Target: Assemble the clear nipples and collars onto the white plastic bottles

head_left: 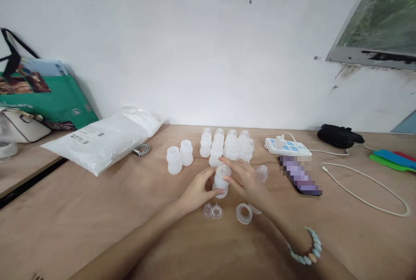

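Holding a frosted bottle [219,181] upright near the middle of the tabletop [97,228], with both hands clamped on it: gripping the lower body with the left hand [196,190], closing thumb and fingers of the right hand [246,180] around the neck and the clear dome cap [224,170] on top. Unable to tell whether resting the base down or holding it slightly clear. Wearing a beaded bracelet [316,243] on the right wrist. Just beyond, in a close group, several capped bottles [205,146]; to the left, side by side, two open bottles [174,161]. On the near side, two small clear inserts [216,212], and right of these a translucent ring [238,216]. Just right of the right hand, a loose dome [262,172]. Farther right, a white power strip [302,150], a phone [299,177] and a looped cable [405,214]. Far left, a white plastic package [107,137], in front of a green bag [63,93].
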{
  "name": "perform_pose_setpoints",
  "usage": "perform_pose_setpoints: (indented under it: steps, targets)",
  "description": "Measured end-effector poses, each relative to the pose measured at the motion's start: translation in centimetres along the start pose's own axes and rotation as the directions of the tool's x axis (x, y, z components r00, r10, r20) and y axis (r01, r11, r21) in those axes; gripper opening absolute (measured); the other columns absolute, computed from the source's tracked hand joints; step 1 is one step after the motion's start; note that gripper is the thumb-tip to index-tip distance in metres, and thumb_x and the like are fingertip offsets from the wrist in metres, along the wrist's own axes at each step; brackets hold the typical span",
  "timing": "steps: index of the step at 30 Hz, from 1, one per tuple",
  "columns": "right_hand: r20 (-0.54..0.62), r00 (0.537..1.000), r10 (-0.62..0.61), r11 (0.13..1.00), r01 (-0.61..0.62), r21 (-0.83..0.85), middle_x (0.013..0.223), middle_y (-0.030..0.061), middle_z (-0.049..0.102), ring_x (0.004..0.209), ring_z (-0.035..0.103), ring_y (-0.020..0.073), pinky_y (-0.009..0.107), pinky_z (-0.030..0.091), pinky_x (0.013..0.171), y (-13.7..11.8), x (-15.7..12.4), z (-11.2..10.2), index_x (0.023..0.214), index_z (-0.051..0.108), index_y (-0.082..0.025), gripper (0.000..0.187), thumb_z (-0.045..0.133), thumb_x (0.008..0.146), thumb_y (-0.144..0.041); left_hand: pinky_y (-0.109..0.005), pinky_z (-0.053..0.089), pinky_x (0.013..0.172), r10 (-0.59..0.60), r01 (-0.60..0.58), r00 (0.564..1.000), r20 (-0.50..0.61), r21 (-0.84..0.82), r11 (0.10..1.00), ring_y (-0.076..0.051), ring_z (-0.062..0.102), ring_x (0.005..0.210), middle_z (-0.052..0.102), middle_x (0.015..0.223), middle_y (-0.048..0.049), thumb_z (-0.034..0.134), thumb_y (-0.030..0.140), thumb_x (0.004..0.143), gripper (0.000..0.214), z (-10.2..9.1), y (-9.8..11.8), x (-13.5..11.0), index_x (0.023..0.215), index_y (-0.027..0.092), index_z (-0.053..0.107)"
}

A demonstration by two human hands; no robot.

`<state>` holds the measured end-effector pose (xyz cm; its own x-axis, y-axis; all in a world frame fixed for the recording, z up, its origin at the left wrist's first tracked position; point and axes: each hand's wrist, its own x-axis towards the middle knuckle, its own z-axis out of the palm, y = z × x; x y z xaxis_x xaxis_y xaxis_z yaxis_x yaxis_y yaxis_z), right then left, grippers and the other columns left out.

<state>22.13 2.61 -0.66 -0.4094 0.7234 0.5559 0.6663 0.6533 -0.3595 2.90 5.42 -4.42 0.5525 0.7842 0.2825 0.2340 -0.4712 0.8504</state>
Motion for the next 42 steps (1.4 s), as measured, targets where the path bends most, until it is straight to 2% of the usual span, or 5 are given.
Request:
perform_pose_setpoints:
  steps: [9, 14, 24, 31, 42]
  targets:
    - [-0.070, 0.996, 0.046, 0.992, -0.038, 0.118, 0.124, 0.0101, 0.060, 0.099, 0.063, 0.0225, 0.043, 0.054, 0.090, 0.5, 0.6, 0.2, 0.150, 0.032, -0.030, 0.058, 0.052, 0.096, -0.028, -0.035, 0.050, 0.085, 0.050, 0.011, 0.975, -0.214, 0.273, 0.962, -0.025, 0.057, 0.105, 0.055, 0.123, -0.0092, 0.062, 0.031, 0.088, 0.036, -1.3, -0.9, -1.0, 0.122, 0.022, 0.057]
    - [-0.188, 0.979, 0.082, 0.988, -0.054, 0.147, 0.114, 0.0082, 0.062, 0.087, 0.063, 0.0198, 0.040, 0.055, 0.083, 1.5, 0.1, 0.2, 0.142, 0.043, -0.029, 0.047, 0.050, 0.096, -0.023, -0.037, 0.051, 0.075, -0.071, 0.222, 0.950, -0.305, 0.498, 0.838, -0.026, 0.063, 0.091, 0.062, 0.109, -0.0090, 0.052, 0.034, 0.092, 0.043, -2.7, -2.1, -0.5, 0.132, 0.018, 0.046]
    - [-0.149, 0.982, 0.112, 0.982, -0.087, 0.169, 0.103, 0.0067, 0.065, 0.085, 0.064, 0.0194, 0.037, 0.054, 0.082, 1.2, -0.7, 0.2, 0.125, 0.054, -0.024, 0.031, 0.050, 0.095, -0.020, -0.031, 0.051, 0.065, -0.070, 0.281, 0.955, -0.287, 0.810, 0.515, -0.030, 0.072, 0.093, 0.066, 0.120, -0.0188, 0.044, 0.025, 0.097, 0.055, -2.4, -3.5, 1.7, 0.147, 0.011, 0.026]
    - [-0.148, 0.983, 0.112, 0.977, -0.081, 0.198, 0.104, 0.0069, 0.065, 0.081, 0.063, 0.0170, 0.034, 0.052, 0.079, 1.3, -0.8, 0.4, 0.115, 0.059, -0.022, 0.023, 0.051, 0.094, -0.017, -0.031, 0.052, 0.064, -0.071, 0.278, 0.958, -0.278, 0.838, 0.469, -0.030, 0.072, 0.092, 0.072, 0.108, -0.0182, 0.043, 0.019, 0.095, 0.061, -2.1, -4.6, 2.2, 0.150, 0.009, 0.019]
    - [-0.225, 0.971, 0.083, 0.984, -0.044, 0.172, 0.096, 0.0061, 0.068, 0.080, 0.065, 0.0162, 0.029, 0.052, 0.075, 1.3, -0.8, 0.2, 0.101, 0.063, -0.020, 0.015, 0.051, 0.094, -0.015, -0.033, 0.053, 0.069, 0.052, 0.166, 0.978, -0.202, 0.905, 0.393, -0.026, 0.070, 0.084, 0.071, 0.105, -0.0148, 0.036, 0.013, 0.096, 0.043, -2.6, -4.3, 1.1, 0.138, 0.009, 0.043]
